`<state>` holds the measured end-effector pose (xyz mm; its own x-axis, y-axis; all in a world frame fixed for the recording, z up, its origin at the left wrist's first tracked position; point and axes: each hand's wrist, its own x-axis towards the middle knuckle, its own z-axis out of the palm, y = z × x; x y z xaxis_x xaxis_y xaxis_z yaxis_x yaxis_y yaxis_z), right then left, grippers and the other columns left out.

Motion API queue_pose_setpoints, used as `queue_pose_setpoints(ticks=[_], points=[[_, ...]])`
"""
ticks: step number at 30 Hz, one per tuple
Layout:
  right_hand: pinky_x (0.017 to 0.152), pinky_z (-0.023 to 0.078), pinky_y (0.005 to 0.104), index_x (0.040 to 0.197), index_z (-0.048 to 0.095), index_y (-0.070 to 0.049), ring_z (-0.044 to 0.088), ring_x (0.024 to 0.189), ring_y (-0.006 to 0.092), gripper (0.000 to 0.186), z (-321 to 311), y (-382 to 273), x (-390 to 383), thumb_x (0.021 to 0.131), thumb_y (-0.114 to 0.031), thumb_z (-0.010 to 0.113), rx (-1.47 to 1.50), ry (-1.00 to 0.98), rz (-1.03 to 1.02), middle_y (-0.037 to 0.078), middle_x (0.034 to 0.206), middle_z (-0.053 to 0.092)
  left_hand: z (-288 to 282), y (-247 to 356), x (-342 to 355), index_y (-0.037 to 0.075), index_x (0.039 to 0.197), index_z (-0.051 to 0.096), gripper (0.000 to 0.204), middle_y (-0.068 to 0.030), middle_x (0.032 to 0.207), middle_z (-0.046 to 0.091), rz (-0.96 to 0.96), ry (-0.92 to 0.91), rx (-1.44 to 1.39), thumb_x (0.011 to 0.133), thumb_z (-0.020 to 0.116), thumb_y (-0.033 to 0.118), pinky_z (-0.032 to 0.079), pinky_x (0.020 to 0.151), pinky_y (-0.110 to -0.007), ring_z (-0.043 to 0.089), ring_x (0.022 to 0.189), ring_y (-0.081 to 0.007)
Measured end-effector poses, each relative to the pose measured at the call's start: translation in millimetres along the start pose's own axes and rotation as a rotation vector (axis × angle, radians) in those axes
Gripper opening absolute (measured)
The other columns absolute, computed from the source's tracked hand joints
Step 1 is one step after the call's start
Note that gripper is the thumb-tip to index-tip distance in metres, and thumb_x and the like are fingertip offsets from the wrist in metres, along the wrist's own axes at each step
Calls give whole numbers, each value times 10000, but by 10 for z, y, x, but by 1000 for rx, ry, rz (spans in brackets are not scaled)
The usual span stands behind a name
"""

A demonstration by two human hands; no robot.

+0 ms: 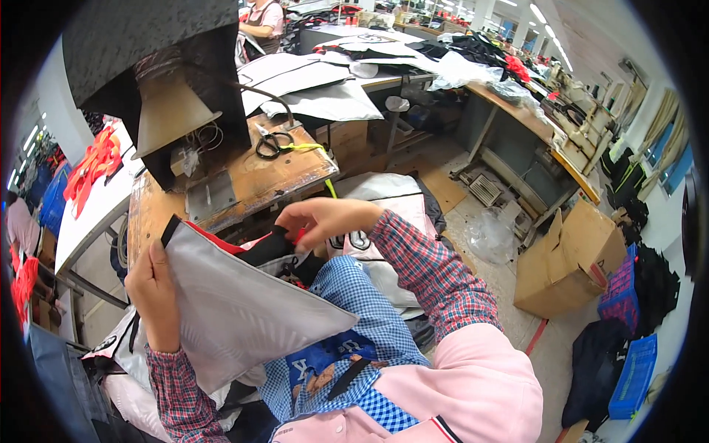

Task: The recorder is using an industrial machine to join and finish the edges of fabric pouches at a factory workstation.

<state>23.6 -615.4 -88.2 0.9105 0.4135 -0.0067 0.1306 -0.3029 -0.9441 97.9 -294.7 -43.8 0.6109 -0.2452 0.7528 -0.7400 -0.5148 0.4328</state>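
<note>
A light grey fabric piece (229,310) with black edging and a red and black inner side rests over my lap on a blue checked apron. My left hand (153,292) grips its left edge, fingers closed and thumb on the grey face. My right hand (321,221) is bent over the red and black part (258,251) at the top edge, fingers curled at it; what exactly they hold is partly hidden. Ahead is a worn wooden bench (199,207) with a dark machine housing (96,44) and black-handled scissors (269,145) on it.
White fabric pieces (295,70) cover tables behind, where a co-worker (258,26) stands. Red straps (92,162) lie on the left table. At right are a cardboard box (569,258), a blue crate (631,376) and dark fabric heaps. More white pieces (399,288) are piled beside my legs.
</note>
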Motion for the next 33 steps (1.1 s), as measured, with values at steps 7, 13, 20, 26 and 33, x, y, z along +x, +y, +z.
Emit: queue_pose_setpoints(ticks=[7,13,20,26,33], points=[[1096,305,383,1453,299,-42,444,1278,294,753,356,-315,-1078,859,-295,685,-496,391,-364,152,1399,448,-248,762,60,-49,878,583,353,-8,605,392,5,19,-53,1017,487,261,296,503,-300,339,594,-77],[814,438,357,1083,592,1,583,902,272,383,730,-167,-1666,994,-334,431,-570,1044,-488,152,978,621,15,1402,47,-15,799,553,344,5,618,385,102,103,-236,1012,499,249,301,510,-279,358,594,-76],[480,344,285,687,551,-29,428,518,88,456,469,1047,-2446,1020,-317,434,-247,1585,-247,28,548,459,719,2393,-647,45,815,614,174,-152,678,560,317,-319,-380,940,573,158,441,521,-374,541,557,-297],[546,440,372,742,588,-19,551,532,230,493,263,1446,-2847,1010,-393,412,-541,1193,-2,129,583,540,917,2823,-1348,22,801,557,315,-210,711,597,601,-1030,-538,972,494,278,472,622,-492,602,677,-412],[663,486,492,764,652,-27,621,684,410,339,-1,716,-2531,881,-329,550,-1000,354,243,211,692,623,1292,2847,-1993,-14,828,627,388,-251,781,631,396,-1489,-634,970,482,317,473,694,-499,616,758,-431]])
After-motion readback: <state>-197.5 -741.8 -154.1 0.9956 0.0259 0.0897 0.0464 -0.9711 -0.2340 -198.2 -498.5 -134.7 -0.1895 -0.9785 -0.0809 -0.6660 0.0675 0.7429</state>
